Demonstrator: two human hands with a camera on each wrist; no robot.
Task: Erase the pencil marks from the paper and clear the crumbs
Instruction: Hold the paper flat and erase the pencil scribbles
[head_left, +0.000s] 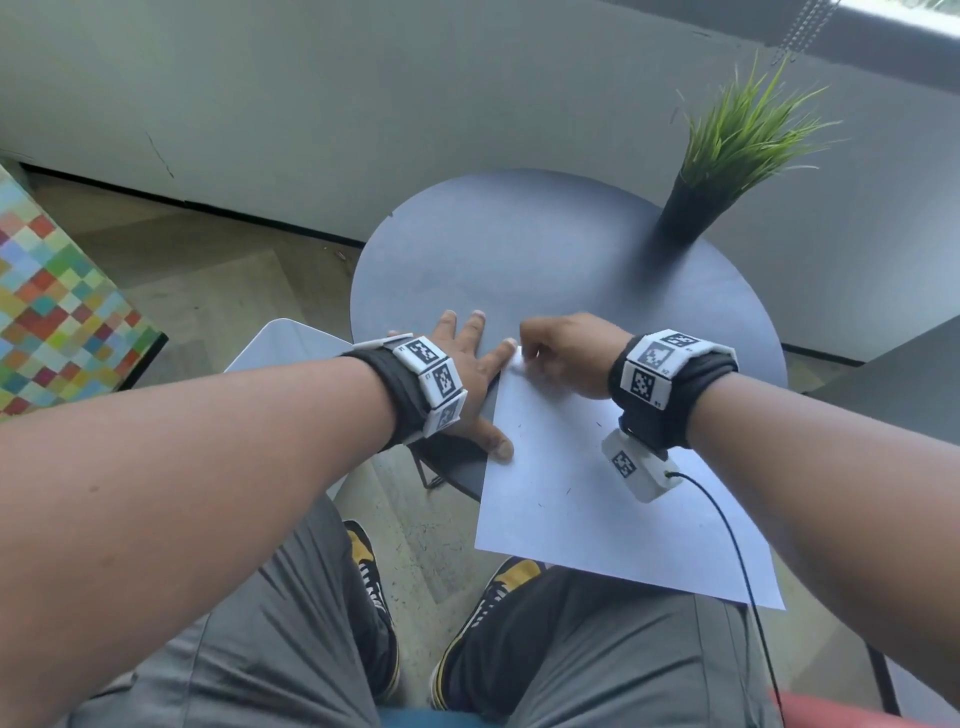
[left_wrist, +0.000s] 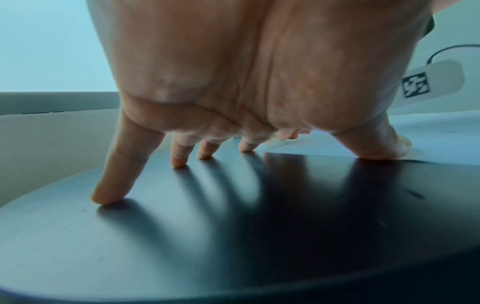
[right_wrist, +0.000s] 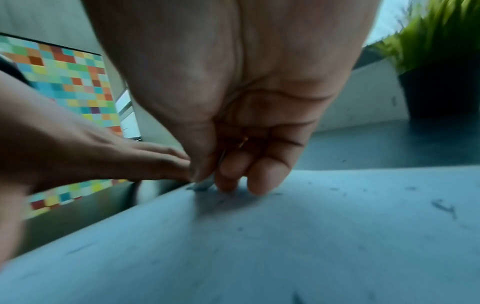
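A left hand (head_left: 462, 358) spreads flat on the round table (head_left: 545, 249) as the right hand (head_left: 569, 356) pinches the paper (head_left: 597, 519) at its far corner.

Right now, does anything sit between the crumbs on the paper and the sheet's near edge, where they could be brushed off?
Nothing visible does. The crumbs lie loose on the paper, whose near part overhangs the table. The right hand works at the far corner, and the left hand presses the left edge.

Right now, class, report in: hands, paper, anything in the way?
Left hand flat, thumb pinning paper. Right hand pinching at top corner; eraser not visible. Crumbs remain on sheet. Potted plant stands well clear.
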